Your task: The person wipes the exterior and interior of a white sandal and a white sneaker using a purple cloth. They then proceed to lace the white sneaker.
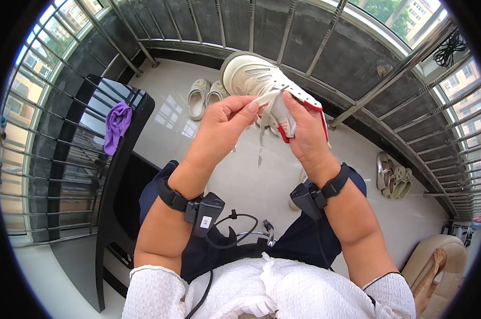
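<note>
A white sneaker (248, 73) with red trim around its collar is held up before me, toe pointing to the upper left. My left hand (234, 119) pinches a flat white shoelace (269, 96) between thumb and fingers at the shoe's throat. The shoe's right side is gripped by my right hand (306, 131), its thumb on the eyelet edge beside the tongue (283, 113); its other fingers are mostly hidden behind the shoe. One lace end (261, 149) hangs down loose between the hands.
Pale clogs (198, 99) stand on the tiled floor beyond the left hand. At left is a glossy black table (135, 119) with a purple cloth (117, 127) on it. More shoes (400, 182) stand by the railing at right, near a beige chair (440, 255). A cable loops above my lap.
</note>
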The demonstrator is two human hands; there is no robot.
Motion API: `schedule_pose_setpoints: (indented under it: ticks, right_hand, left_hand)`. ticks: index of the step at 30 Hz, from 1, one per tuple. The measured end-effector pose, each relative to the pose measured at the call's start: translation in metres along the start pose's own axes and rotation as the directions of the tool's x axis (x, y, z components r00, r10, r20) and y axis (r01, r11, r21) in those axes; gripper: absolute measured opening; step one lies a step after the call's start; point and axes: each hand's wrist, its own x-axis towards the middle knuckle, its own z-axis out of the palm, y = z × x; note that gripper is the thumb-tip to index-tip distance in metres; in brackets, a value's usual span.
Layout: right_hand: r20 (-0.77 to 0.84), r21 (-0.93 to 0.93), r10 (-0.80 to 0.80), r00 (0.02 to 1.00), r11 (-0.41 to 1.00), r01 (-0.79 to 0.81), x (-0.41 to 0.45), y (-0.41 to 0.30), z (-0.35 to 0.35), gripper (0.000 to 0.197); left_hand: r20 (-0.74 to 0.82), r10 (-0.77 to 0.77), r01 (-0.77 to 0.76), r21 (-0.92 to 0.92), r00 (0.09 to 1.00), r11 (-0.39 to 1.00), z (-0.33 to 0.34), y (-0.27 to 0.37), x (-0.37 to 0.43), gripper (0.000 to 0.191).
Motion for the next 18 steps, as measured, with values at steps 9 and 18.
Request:
schedule_pose_setpoints:
  ticks: [9,18]
  right_hand:
    - [0.001,0.101,0.098,0.995,0.99,-0.097,-0.004,-0.01,0.014,0.021]
    - [0.083,0.038,0.123,0.989,0.991,-0.126,-0.005,0.002,0.008,0.022]
  left_hand:
    - [0.018,-0.157,0.155,-0.314,0.987,0.937,0.022,-0.006,0.002,0.012]
    - [-0.186,-0.092,0.014,-0.381,0.978,0.925,0.036,-0.018,0.008,0.02]
